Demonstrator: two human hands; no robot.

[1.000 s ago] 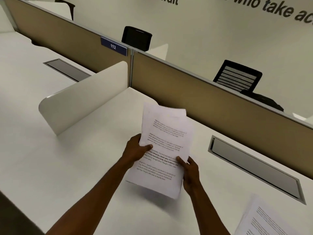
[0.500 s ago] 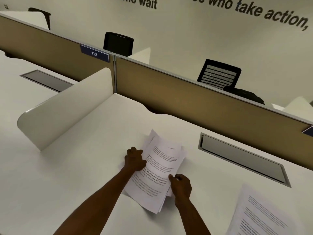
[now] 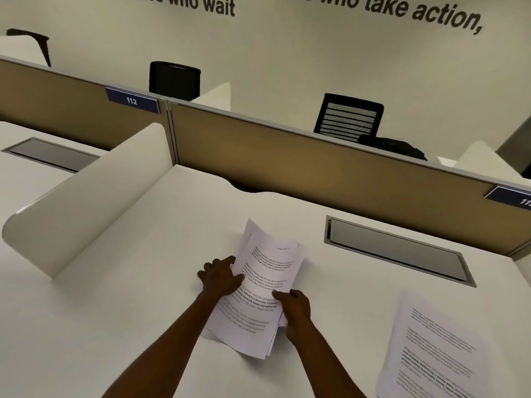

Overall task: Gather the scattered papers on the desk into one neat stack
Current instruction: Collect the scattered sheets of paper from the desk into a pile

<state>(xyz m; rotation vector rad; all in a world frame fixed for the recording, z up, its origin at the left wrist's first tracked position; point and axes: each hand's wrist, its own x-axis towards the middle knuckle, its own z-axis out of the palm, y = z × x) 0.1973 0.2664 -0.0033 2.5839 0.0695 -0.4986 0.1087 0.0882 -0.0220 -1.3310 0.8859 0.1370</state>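
A loose bundle of printed white papers [image 3: 265, 282] lies low over the middle of the white desk [image 3: 129, 282], its sheets fanned and uneven at the top and bottom edges. My left hand [image 3: 219, 277] grips the bundle's left edge, thumb on top. On the right edge, my right hand [image 3: 296, 307] pinches the sheets between thumb and fingers. Another printed sheet [image 3: 434, 351] lies flat on the desk at the lower right, apart from both hands.
A white curved divider [image 3: 86, 202] stands on the left. A tan partition [image 3: 316, 170] with number tags runs along the back. A grey cable flap [image 3: 396, 251] is set into the desk at right. Black chairs [image 3: 349, 117] stand beyond the partition.
The bundle, held up and facing me a second ago, has come down toward the desk surface. Both hands kept their hold. The view shifted right, showing more of the loose sheet.
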